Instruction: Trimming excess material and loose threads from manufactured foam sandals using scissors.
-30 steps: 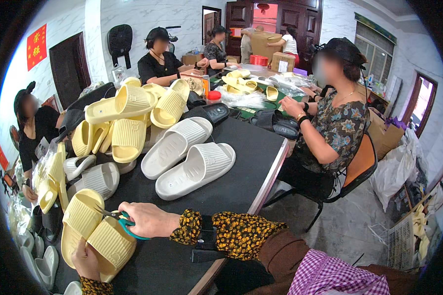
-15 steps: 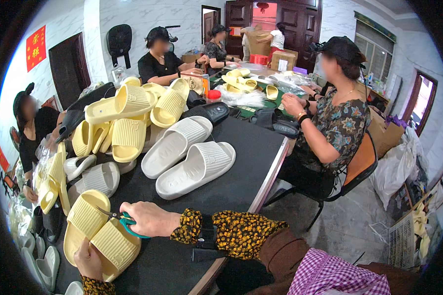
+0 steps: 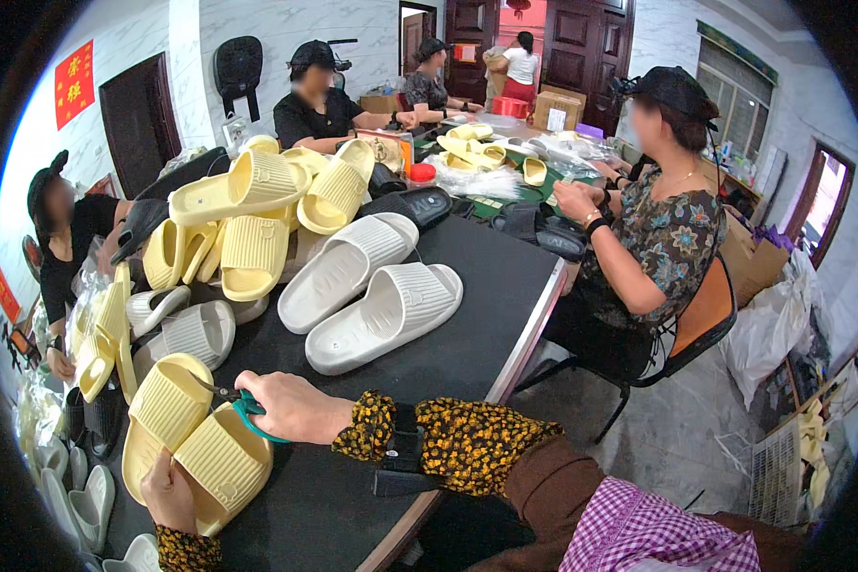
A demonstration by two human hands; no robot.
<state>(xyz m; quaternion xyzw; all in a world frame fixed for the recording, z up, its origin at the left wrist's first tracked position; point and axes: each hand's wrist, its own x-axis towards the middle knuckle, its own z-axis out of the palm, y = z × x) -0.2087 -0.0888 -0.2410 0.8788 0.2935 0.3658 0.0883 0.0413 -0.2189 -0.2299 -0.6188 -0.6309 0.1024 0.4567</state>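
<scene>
A pair of pale yellow slide sandals lies side by side at the near left of the black table: the left yellow slide (image 3: 170, 405) and the right yellow slide (image 3: 229, 456), both with ribbed straps. My left hand (image 3: 169, 498) pinches the near part of the pair, thumb up between the two slides. In my right hand (image 3: 300, 410) are small green-handled scissors (image 3: 248, 410), their dark blades pointing left at the left slide's strap edge. Whether the blades touch the strap or any thread I cannot tell.
Beyond my hands lie a white pair of slides (image 3: 386, 319) and a heap of yellow slides (image 3: 255, 253). Grey slides (image 3: 191, 336) sit left of them. A co-worker (image 3: 653, 229) sits at the right on an orange chair (image 3: 701, 310); other people work farther along the table (image 3: 381, 410).
The yellow pair, my right hand and the scissors show slightly higher, with the blades tilted more; the whole view has shifted a little. At the back, the people by the carton have moved.
</scene>
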